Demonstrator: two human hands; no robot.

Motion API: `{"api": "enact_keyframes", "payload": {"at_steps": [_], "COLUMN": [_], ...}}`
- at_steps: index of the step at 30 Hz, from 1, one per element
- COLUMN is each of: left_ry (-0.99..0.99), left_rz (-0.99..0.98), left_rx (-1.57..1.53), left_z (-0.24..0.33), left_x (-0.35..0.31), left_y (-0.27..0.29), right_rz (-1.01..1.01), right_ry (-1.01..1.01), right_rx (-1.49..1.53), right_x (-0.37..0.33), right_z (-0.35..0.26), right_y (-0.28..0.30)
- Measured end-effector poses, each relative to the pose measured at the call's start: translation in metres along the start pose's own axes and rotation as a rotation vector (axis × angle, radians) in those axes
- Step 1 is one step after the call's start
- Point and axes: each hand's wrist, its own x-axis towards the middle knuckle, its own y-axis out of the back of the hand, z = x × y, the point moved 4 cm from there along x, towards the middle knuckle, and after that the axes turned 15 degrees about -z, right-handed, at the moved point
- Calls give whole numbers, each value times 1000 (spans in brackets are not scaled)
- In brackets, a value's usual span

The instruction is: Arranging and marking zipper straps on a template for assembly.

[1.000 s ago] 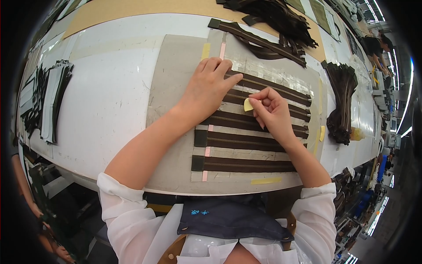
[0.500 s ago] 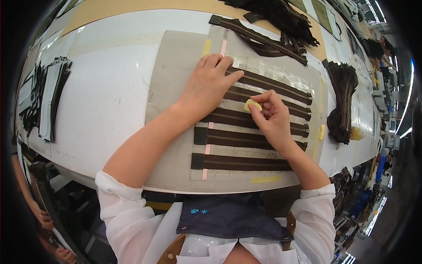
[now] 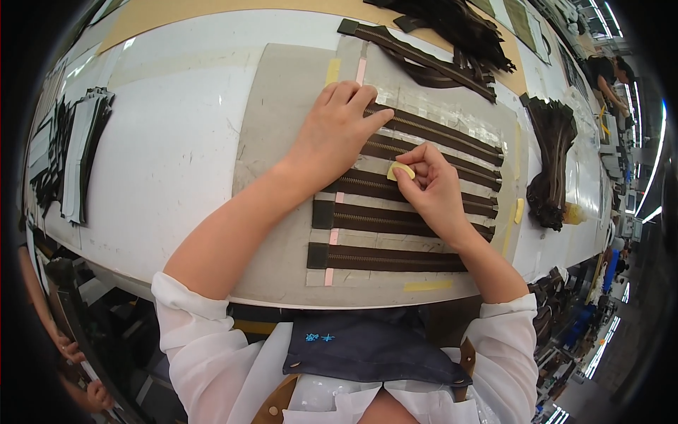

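Several dark brown zippers with brassy teeth lie in rows on a grey board. My left hand rests over the left ends of the upper rows, thumb stretched out on the top zipper; its fingertips press down and what lies beneath them is hidden. In my right hand, thumb and fingers pinch a flat, pale yellow piece of tailor's chalk. The chalk is over the second and third rows; whether it touches a zipper I cannot tell. Dark square tabs end the lower zippers at their left.
Loose zippers lie beyond the board, beside a dark pile. A zipper bundle sits at the right, and stacked black and white strips at the far left. Yellow tape marks the board. Another person is at the far right.
My right hand has shifted slightly left with the chalk along the rows. The left hand keeps its place at the zipper ends.
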Motion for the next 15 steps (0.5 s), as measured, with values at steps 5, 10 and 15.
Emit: {"api": "enact_keyframes", "payload": {"at_steps": [5, 10, 15], "left_ry": [-8, -4, -11], "left_rz": [-2, -8, -8], "left_rx": [-8, 5, 15], "left_z": [0, -1, 0], "left_x": [0, 0, 0], "left_y": [-1, -1, -1], "right_rz": [2, 8, 48], "right_ry": [-1, 0, -1], "right_rx": [-12, -28, -26], "right_x": [0, 1, 0], "right_z": [0, 0, -1], "right_y": [1, -1, -1]}}
